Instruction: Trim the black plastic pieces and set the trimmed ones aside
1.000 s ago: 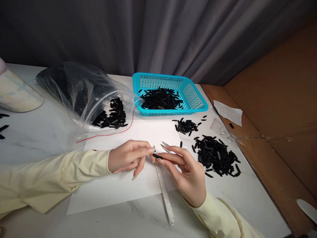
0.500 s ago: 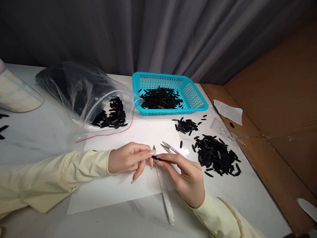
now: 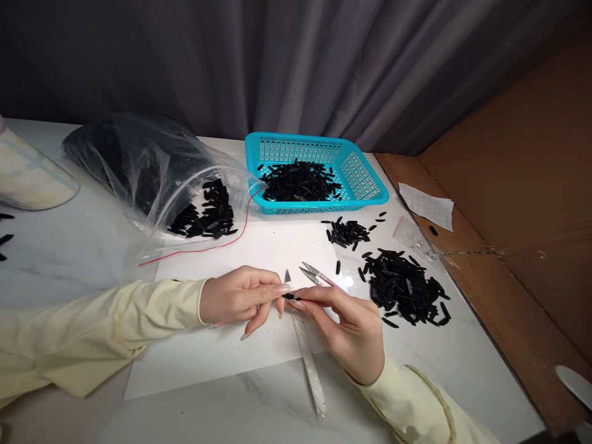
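Both arms wear long sleeves of soft, pale yellow cloth. The left sleeve (image 3: 92,333) is loose and wide, with deep folds along the forearm and a plain cuff that ends at the wrist. The right sleeve (image 3: 416,410) is of the same cloth, creased near its cuff. The left hand (image 3: 238,296) and the right hand (image 3: 351,330) are bare, without rings or gloves. The fingers (image 3: 259,311) carry long, glossy, pale nails with rounded tips.
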A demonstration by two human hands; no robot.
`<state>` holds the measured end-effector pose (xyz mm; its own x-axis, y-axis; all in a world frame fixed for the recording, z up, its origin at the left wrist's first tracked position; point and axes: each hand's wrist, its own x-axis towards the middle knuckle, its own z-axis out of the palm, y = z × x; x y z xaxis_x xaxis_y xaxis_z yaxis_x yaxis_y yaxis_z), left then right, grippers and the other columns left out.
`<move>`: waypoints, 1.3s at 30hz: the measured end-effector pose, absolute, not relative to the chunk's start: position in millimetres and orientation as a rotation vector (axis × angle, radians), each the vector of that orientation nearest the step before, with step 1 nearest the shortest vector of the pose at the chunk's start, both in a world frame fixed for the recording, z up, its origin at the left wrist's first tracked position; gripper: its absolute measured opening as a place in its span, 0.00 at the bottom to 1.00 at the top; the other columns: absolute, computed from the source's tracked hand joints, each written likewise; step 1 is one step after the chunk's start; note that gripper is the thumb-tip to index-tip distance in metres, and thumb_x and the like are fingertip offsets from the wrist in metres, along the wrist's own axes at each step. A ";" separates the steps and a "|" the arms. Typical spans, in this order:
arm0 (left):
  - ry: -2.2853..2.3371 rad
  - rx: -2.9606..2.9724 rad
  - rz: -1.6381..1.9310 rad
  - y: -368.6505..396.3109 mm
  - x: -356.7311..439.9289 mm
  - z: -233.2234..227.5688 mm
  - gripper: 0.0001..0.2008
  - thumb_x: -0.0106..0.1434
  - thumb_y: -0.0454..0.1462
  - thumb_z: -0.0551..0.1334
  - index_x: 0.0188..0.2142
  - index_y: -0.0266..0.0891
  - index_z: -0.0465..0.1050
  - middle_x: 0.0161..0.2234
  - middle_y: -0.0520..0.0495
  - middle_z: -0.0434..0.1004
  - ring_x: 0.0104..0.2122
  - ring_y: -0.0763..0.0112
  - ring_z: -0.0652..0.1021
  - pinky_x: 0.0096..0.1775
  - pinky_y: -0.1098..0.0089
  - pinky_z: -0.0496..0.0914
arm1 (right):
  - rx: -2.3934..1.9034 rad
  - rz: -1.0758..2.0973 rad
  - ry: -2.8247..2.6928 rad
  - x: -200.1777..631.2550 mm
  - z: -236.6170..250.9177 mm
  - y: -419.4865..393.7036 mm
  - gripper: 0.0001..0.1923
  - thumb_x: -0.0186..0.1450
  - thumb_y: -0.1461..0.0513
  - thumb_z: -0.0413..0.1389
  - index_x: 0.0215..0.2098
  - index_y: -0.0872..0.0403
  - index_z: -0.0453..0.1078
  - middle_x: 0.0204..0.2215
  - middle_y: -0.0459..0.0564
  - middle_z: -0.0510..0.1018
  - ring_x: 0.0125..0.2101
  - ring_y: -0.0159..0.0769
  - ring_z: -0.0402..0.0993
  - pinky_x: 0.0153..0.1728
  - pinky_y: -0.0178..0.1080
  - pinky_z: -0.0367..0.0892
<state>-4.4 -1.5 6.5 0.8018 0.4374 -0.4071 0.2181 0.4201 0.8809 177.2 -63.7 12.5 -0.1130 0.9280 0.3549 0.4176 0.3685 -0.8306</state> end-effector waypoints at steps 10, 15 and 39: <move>0.647 1.160 0.156 -1.6 -6.0 2.2 0.19 0.63 0.49 0.51 0.31 0.34 0.65 0.11 0.58 0.65 0.06 0.84 0.51 0.11 0.76 0.45 | -1.062 0.680 -1.748 176.0 13.6 -60.6 0.11 0.59 0.73 0.55 0.33 0.55 0.74 0.28 0.47 0.79 0.29 0.32 0.76 0.31 0.33 0.73; 0.682 1.137 0.137 -0.4 -6.0 8.3 0.19 0.65 0.47 0.48 0.29 0.35 0.64 0.11 0.57 0.65 0.05 0.85 0.52 0.11 0.76 0.44 | -1.024 0.712 -1.760 176.4 12.4 -58.2 0.12 0.59 0.74 0.55 0.36 0.55 0.75 0.30 0.49 0.79 0.31 0.32 0.76 0.33 0.33 0.73; 0.679 1.084 0.096 2.7 -4.4 10.6 0.18 0.65 0.45 0.48 0.26 0.35 0.63 0.10 0.57 0.64 0.05 0.85 0.54 0.11 0.77 0.44 | -1.120 0.812 -1.710 176.9 8.9 -59.3 0.11 0.61 0.72 0.54 0.37 0.55 0.74 0.24 0.46 0.78 0.23 0.30 0.75 0.28 0.32 0.73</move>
